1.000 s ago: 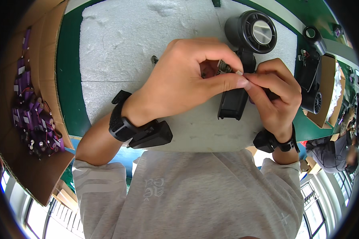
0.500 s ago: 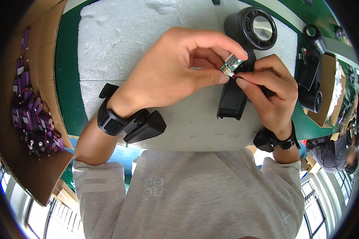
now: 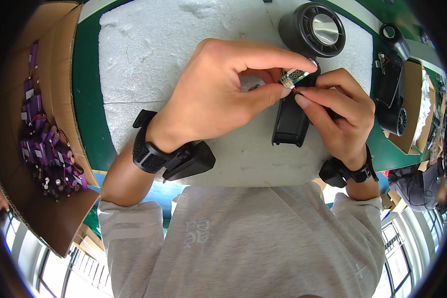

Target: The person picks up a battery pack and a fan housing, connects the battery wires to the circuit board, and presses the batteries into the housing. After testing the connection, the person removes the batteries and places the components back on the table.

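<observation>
My left hand (image 3: 218, 92) pinches a small green circuit board (image 3: 295, 75) between thumb and forefinger. A pale plug (image 3: 287, 84) sits at the board's lower edge, with thin red and black wires (image 3: 296, 91) running from it. Thumb and forefinger of my right hand (image 3: 346, 111) are closed on those wires, close beside the plug. Beneath both hands lies a black handheld fan (image 3: 289, 124), its round head (image 3: 325, 31) pointing away from me. My hands hide the middle of its body. Whether the plug is fully seated I cannot tell.
White foam sheeting (image 3: 139, 59) covers the green table (image 3: 92, 99). At left stands a cardboard box (image 3: 59, 64) with several purple battery cells (image 3: 47, 144). More black fan parts (image 3: 390, 89) lie at right, beside another carton (image 3: 412, 107). Someone in dark clothing (image 3: 416, 188) is at far right.
The board and both hands have shifted slightly right in the picture. My left forefinger now reaches further along the board. Both pinches stay closed.
</observation>
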A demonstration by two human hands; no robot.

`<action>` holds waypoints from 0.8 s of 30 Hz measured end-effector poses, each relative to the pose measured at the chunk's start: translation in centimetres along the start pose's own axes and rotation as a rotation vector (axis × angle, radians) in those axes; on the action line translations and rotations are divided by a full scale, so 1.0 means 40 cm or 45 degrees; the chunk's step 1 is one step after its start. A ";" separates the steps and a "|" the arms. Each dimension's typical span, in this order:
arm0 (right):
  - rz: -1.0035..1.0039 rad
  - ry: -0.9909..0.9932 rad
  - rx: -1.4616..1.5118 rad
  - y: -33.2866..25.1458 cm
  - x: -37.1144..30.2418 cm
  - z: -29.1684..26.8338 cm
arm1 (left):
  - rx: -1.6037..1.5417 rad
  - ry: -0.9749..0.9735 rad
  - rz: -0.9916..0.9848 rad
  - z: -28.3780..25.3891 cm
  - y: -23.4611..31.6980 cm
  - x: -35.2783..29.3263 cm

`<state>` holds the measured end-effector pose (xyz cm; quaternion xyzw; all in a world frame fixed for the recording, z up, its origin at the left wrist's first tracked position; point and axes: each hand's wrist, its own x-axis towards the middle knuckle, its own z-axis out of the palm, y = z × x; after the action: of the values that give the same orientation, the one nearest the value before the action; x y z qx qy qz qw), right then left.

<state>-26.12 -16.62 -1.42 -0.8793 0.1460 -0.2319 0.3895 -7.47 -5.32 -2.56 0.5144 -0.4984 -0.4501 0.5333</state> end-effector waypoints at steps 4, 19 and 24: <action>-0.002 0.085 0.051 0.001 -0.001 0.014 | 0.302 -0.017 0.170 0.002 0.003 0.003; 0.096 0.258 -0.020 -0.005 0.000 0.027 | 0.504 0.190 0.347 0.018 -0.027 0.002; 0.155 0.249 -0.071 -0.013 0.007 0.023 | 0.578 0.271 0.430 0.032 -0.024 0.003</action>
<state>-25.35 -15.83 -1.48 -0.8525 0.2428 -0.2884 0.3621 -8.71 -5.64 -3.53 0.5745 -0.6062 -0.1756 0.5212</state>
